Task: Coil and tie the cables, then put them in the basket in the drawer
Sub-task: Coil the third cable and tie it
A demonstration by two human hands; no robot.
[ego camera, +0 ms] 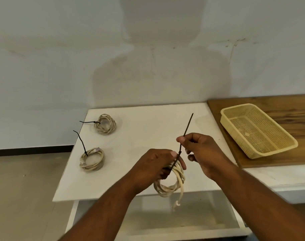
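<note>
My left hand [154, 165] grips a coiled cream cable [169, 186] above the front edge of the white table [148, 129]; one cable end dangles below the coil. A black zip tie [186, 131] loops round the coil, and my right hand [198, 146] pinches its long tail, which points up and to the right. Two other coiled cream cables lie on the table's left side, one at the back [105, 126] and one nearer [92, 160], each with a black tie sticking out. The yellow mesh basket [257, 129] sits empty on a wooden board at the right.
An open white drawer [153, 221] lies below the table's front edge, under my hands. The wooden board [287, 108] rests on a counter to the right. A white wall stands close behind the table. Bare floor is at the left.
</note>
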